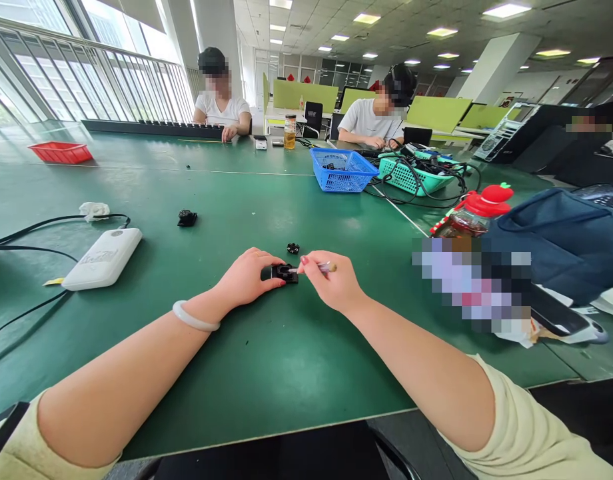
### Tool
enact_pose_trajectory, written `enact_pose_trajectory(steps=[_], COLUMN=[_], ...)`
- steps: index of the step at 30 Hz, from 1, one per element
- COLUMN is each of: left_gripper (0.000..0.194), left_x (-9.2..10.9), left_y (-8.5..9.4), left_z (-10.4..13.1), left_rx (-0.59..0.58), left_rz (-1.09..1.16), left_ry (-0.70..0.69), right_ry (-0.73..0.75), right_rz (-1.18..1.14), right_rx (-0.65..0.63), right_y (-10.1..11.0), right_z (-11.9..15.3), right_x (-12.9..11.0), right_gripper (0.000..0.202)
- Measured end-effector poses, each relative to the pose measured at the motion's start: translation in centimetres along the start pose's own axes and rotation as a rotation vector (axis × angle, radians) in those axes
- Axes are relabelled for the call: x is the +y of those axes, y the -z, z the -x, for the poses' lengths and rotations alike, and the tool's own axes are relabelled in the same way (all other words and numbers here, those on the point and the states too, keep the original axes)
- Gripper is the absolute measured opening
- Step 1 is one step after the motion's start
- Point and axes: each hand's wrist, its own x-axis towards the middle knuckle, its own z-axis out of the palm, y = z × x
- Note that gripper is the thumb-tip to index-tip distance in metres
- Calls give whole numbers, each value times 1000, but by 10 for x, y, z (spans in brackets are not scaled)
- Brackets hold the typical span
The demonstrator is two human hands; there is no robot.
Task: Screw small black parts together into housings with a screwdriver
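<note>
My left hand [247, 277] grips a small black plastic part [288, 274] on the green table, thumb on its near side and fingers on its far side. In my right hand [332, 283] is a slim pen-like tool [327, 267] with a clear shaft and a brownish end. Its tip points left and meets the top of the black part, where a recess shows. Just beyond my hands lies a smaller black piece [293, 249]. Another black piece [187, 218] sits farther off to the left.
At left is a white power bank [104, 260] with black cables, a crumpled tissue [94, 211] and a red tray [61, 153]. Blue [342, 175] and green [409, 176] baskets, a red-lidded bottle [479, 212], a navy bag [561, 243] and a phone [556, 310] stand right. Two people sit opposite.
</note>
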Motion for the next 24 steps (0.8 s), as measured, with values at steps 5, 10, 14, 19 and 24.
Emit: enact_pose_trajectory(steps=[5,10,14,19,24], left_gripper=[46,50,43,43,44], left_x=[-1,1,4,3,-5], left_y=[0,3,10,16,20], left_z=[0,3,6,9,17], left_rx=[21,95,175,208,91], left_rz=[24,68,26,-238,-477], left_ry=[10,51,61,245,305], right_ry=[-13,-19,-72,-125,-202], right_rz=[90,-5,-98,-3,80], right_rx=[-90,-10,170,156,45], right_y=[-7,-4,5,7,2], right_z=[-3,-2,-5,-12,-15], right_x=[5,8,11,24,36], right_gripper=[39,39,44,34,34])
